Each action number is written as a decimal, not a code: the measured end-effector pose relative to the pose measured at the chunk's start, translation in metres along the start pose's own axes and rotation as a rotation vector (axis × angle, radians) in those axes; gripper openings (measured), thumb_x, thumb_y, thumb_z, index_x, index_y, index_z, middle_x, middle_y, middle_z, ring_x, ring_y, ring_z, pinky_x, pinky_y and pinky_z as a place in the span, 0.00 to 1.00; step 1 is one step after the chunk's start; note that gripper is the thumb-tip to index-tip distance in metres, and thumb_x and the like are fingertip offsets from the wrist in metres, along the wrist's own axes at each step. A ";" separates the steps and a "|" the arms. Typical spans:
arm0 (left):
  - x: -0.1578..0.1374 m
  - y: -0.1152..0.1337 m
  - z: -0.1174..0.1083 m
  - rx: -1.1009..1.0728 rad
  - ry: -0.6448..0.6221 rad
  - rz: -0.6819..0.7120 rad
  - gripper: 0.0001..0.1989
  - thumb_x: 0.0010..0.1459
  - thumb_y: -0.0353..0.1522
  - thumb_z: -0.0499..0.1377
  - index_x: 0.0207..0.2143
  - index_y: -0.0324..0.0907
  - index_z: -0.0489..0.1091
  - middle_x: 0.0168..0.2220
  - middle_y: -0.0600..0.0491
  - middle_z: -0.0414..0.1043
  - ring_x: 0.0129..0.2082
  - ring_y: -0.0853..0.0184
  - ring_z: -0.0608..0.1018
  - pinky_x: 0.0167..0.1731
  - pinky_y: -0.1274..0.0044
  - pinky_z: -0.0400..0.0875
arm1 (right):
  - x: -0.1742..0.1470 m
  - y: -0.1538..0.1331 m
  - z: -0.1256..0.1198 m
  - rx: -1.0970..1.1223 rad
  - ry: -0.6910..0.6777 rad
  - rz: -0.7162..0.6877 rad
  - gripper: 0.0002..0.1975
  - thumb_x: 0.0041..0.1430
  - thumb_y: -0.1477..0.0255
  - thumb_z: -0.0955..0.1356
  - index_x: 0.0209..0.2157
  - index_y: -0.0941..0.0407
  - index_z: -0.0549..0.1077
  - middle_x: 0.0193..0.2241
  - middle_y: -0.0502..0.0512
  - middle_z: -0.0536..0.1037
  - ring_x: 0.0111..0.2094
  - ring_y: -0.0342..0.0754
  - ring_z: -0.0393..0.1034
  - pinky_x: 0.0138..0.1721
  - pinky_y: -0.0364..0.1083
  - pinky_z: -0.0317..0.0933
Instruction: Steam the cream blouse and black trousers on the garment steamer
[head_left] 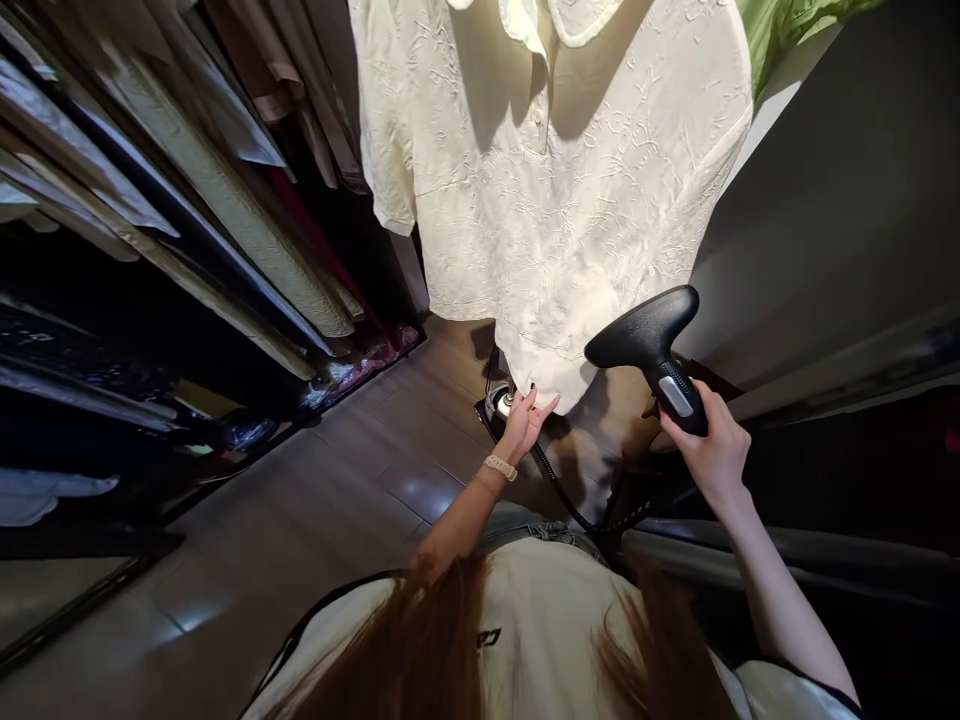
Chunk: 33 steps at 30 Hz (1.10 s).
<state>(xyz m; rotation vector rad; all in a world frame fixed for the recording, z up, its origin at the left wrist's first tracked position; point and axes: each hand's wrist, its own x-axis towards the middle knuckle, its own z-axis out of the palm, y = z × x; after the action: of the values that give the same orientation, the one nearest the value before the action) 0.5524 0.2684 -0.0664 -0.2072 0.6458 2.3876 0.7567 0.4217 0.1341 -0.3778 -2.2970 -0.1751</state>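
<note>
A cream embroidered shirt [570, 200] with a collar and a buttoned placket hangs in front of me. At its lower hem is my left hand [523, 425], gripping the fabric edge between the fingers. Wrapped round the handle of a black garment steamer head [645, 335] is my right hand [712, 445]. The steamer's wide head is beside the lower right part of the shirt, overlapping its edge in view; whether it touches the cloth I cannot tell. Below my left hand, a black hose [555, 480] curves down and to the right.
Clothes [187, 180] hang in a dense row along the left. The steamer's base [496, 402] is partly visible on the wood-look floor [360, 490], behind my left hand. A green garment [787, 35] shows at the top right, near a grey wall panel [840, 190].
</note>
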 end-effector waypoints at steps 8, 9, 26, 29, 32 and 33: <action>-0.034 -0.022 0.005 0.074 -0.001 -0.085 0.10 0.56 0.21 0.66 0.41 0.36 0.74 0.45 0.49 0.79 0.50 0.65 0.80 0.61 0.65 0.72 | 0.019 -0.001 0.011 -0.180 -0.228 -0.078 0.24 0.66 0.62 0.68 0.59 0.58 0.69 0.38 0.56 0.79 0.36 0.50 0.75 0.32 0.45 0.60; -0.038 -0.023 0.004 0.078 0.015 -0.101 0.07 0.58 0.21 0.65 0.40 0.36 0.74 0.44 0.49 0.79 0.49 0.66 0.80 0.60 0.66 0.73 | 0.015 0.000 0.014 -0.187 -0.274 -0.080 0.24 0.66 0.62 0.68 0.59 0.58 0.69 0.37 0.56 0.79 0.36 0.50 0.75 0.31 0.45 0.60; -0.056 -0.040 0.010 0.071 0.049 -0.215 0.09 0.53 0.20 0.68 0.36 0.35 0.75 0.38 0.49 0.80 0.46 0.63 0.82 0.60 0.66 0.73 | -0.031 -0.038 0.051 -0.147 -0.286 0.126 0.25 0.68 0.60 0.65 0.60 0.60 0.67 0.41 0.60 0.78 0.39 0.53 0.76 0.32 0.46 0.61; -0.056 -0.046 0.014 0.055 0.043 -0.222 0.08 0.52 0.20 0.69 0.33 0.34 0.75 0.36 0.48 0.80 0.47 0.62 0.82 0.59 0.66 0.73 | -0.051 -0.042 0.055 -0.124 -0.337 0.163 0.25 0.68 0.60 0.65 0.59 0.61 0.68 0.41 0.61 0.79 0.38 0.54 0.76 0.32 0.46 0.63; -0.055 -0.054 0.018 0.047 0.057 -0.230 0.07 0.53 0.19 0.68 0.31 0.34 0.74 0.35 0.49 0.79 0.46 0.64 0.82 0.59 0.69 0.73 | -0.065 -0.049 0.058 -0.116 -0.340 0.234 0.26 0.68 0.59 0.64 0.59 0.61 0.67 0.43 0.63 0.79 0.39 0.55 0.77 0.33 0.46 0.64; -0.055 -0.056 0.020 0.046 0.061 -0.235 0.07 0.53 0.19 0.68 0.30 0.35 0.73 0.35 0.49 0.79 0.46 0.64 0.82 0.58 0.69 0.73 | -0.068 -0.052 0.059 -0.122 -0.317 0.273 0.26 0.68 0.58 0.64 0.60 0.61 0.67 0.44 0.64 0.79 0.39 0.55 0.77 0.33 0.46 0.65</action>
<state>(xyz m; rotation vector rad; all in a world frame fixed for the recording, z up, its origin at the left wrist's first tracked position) 0.6306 0.2860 -0.0550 -0.3192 0.6651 2.1458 0.7433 0.3719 0.0439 -0.8271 -2.5184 -0.1250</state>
